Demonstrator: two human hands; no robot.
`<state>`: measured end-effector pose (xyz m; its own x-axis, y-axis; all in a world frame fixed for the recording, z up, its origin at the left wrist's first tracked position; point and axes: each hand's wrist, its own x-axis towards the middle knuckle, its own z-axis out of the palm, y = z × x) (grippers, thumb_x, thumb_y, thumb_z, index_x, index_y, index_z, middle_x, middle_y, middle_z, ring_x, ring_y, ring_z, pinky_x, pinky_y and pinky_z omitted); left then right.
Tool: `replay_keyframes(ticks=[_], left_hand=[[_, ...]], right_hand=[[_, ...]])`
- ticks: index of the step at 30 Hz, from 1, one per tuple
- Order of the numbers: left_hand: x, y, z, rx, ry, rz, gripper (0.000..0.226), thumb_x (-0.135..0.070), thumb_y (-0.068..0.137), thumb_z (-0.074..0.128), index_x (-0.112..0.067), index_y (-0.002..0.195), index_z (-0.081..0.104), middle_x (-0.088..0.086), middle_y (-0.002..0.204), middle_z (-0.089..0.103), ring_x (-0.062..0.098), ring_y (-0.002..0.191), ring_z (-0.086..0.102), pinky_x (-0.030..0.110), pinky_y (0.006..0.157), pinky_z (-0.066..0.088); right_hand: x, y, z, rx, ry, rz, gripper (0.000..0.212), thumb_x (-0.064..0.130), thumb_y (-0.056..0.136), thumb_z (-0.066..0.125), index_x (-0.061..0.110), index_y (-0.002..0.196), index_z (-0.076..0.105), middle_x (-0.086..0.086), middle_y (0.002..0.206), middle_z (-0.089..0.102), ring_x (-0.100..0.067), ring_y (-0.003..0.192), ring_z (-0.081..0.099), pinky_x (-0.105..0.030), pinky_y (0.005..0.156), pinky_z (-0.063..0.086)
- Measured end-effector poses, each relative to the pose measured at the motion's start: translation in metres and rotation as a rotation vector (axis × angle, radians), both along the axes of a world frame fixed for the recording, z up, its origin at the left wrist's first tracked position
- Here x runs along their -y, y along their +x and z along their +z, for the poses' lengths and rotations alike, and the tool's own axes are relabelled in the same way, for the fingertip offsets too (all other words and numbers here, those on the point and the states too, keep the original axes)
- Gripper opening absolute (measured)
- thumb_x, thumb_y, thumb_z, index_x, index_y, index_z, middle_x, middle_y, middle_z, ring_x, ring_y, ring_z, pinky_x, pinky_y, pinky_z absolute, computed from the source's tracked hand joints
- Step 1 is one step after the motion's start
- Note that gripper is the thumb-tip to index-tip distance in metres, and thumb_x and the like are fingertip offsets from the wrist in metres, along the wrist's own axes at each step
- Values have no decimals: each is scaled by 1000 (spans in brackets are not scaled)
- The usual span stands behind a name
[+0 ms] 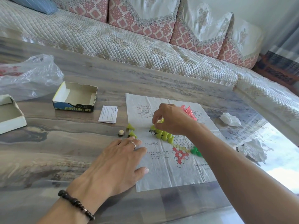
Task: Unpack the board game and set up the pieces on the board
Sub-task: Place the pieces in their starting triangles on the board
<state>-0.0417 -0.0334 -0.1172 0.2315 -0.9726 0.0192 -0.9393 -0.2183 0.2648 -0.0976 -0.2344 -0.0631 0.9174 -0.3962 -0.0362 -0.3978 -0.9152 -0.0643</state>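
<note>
A thin paper game board (163,173) lies flat on the table, printed with a hexagon grid and coloured triangles. Several yellow-green cone pieces (163,135) stand on it in a cluster. My right hand (174,120) hovers over that cluster and pinches one yellow-green piece (160,121) between thumb and fingers. My left hand (116,165) lies flat with spread fingers on the board's left edge. Two loose yellow-green pieces (131,130) and a pale die (121,132) sit on the table left of the board. Pink pieces (187,110) and green pieces (196,151) lie partly behind my right arm.
The open game box (76,97) and its lid (11,113) stand at the left, with a clear plastic bag (29,75) behind them. A folded instruction sheet (108,114) lies between box and board. Crumpled white paper (230,119) sits right of the board. A quilted sofa runs behind the table.
</note>
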Motion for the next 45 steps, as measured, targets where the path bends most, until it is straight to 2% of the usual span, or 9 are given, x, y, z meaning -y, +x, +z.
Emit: replay_keyframes(ticks=[7,13,17,21,25,30,37,42,45], left_hand=[[1,1,-1,5,-2,-6,58,-56,96,32,-29,147,25,-4,159,12,12,146,2,30,116,5],[-1,1,1,-7,-19,-14,57,-54,97,33,-27,146,28,-5,159,14,11,146,3,29,115,7],[-2,1,-1,-17,-47,-10,56,-54,96,34,-26,145,32,-4,159,15,10,146,4,28,115,9],[-3,1,-2,-13,-55,-19,56,-53,96,35,-26,145,32,-3,159,15,11,146,5,29,115,9],[-2,2,-2,-14,-61,-20,55,-53,96,35,-26,144,33,-3,159,16,11,146,6,29,115,10],[-1,3,-3,-9,-57,-20,55,-54,96,35,-26,144,33,-3,159,16,12,146,6,29,115,11],[-2,2,-3,-10,-50,-17,56,-53,96,34,-26,145,32,-3,159,15,13,146,5,30,115,10],[0,3,-4,-2,-32,-22,57,-54,96,33,-26,146,30,-2,160,14,13,146,5,30,116,8],[0,2,-3,-1,-32,-21,58,-55,96,33,-26,146,29,-2,159,14,12,146,5,29,116,7]], right_hand=[[1,4,-5,-36,-43,28,20,24,84,67,26,104,70,11,98,52,-13,95,58,-35,78,53],[-16,21,-5,149,89,93,15,27,84,68,25,99,73,12,91,69,-7,86,61,-34,77,53],[-34,40,-8,77,216,149,20,20,83,69,24,102,75,9,86,69,1,69,52,-23,73,47],[-40,48,-13,27,220,146,23,15,83,68,17,105,74,10,80,61,-9,77,55,-20,71,42],[-38,54,-16,11,218,88,18,17,79,73,6,93,75,-5,76,67,-22,74,60,-34,68,54],[-39,59,-16,-21,219,81,9,17,81,68,12,84,74,6,69,62,-10,68,55,-26,62,49],[-35,56,-9,95,239,38,13,15,85,59,9,87,70,-2,83,72,-19,80,66,-33,73,55],[-20,36,11,119,184,37,18,13,92,55,10,98,71,5,80,70,-3,65,58,-14,57,43],[-15,22,13,57,105,52,21,8,91,52,7,97,73,-2,86,73,-18,76,64,-20,66,46]])
